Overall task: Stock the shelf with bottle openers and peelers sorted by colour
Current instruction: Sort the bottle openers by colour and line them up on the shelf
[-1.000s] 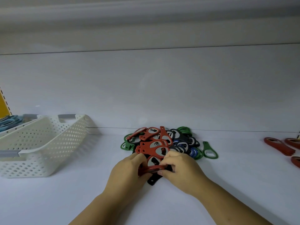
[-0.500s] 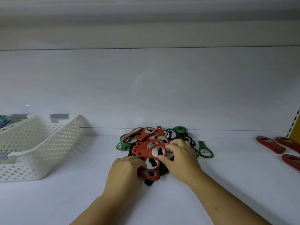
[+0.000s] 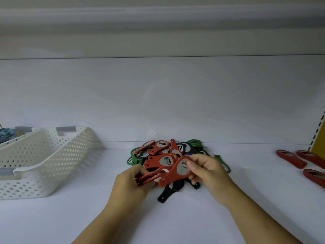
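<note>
— Where are the openers?

— The pile (image 3: 167, 152) of red, green and black ones lies mid-shelf (image 3: 175, 217), by the back wall.

— And the hands?

— The right hand (image 3: 209, 171) pinches a red opener (image 3: 175, 173) by its head, over the pile's near edge. The left hand (image 3: 131, 184) has its grip curled round a red stack (image 3: 149, 177), just beside that opener.

— Anything else?

— A white basket (image 3: 44, 155) sits at left. Sorted reds (image 3: 292, 158) lie well apart at right.
</note>
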`<state>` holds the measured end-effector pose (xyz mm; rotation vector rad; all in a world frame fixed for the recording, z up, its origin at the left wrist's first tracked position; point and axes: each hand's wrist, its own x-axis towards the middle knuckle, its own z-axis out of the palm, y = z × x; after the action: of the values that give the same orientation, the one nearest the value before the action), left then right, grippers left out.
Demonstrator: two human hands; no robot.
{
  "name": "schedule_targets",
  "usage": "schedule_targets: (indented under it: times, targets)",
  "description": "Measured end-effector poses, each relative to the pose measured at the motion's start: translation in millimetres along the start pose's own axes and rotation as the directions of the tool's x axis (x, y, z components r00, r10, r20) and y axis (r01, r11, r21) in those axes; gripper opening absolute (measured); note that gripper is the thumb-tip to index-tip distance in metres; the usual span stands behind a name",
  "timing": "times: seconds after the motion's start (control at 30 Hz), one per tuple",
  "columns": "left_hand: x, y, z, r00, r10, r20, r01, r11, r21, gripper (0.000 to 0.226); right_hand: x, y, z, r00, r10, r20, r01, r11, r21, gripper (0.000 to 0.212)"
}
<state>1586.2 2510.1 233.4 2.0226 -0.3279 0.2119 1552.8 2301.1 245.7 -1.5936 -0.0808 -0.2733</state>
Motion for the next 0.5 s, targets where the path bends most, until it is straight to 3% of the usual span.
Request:
schedule_targets:
  times: [0.2, 0.3, 0.5]
  targets:
    - [0.0, 6.4, -4.8, 0.989, -0.052, 0.141, 0.097, 0.937, -0.337, 0.025, -6.3, -3.9, 1.2, 0.996, -0.015, 0.089, 0.024, 0.994, -0.104, 0.021]
    - [-2.4, 8.4, -3.4, 0.979, -0.020, 0.202, 0.098, 0.919, -0.382, 0.029, -9.1, -1.1, 12.0, 0.989, -0.002, 0.145, 0.028, 0.984, -0.176, 0.010]
    - [-5.1, 11.6, -0.4, 0.962, 0.015, 0.274, 0.106, 0.901, -0.420, 0.027, -8.2, -5.9, 8.4, 0.997, -0.053, 0.052, 0.059, 0.992, -0.112, 0.010]
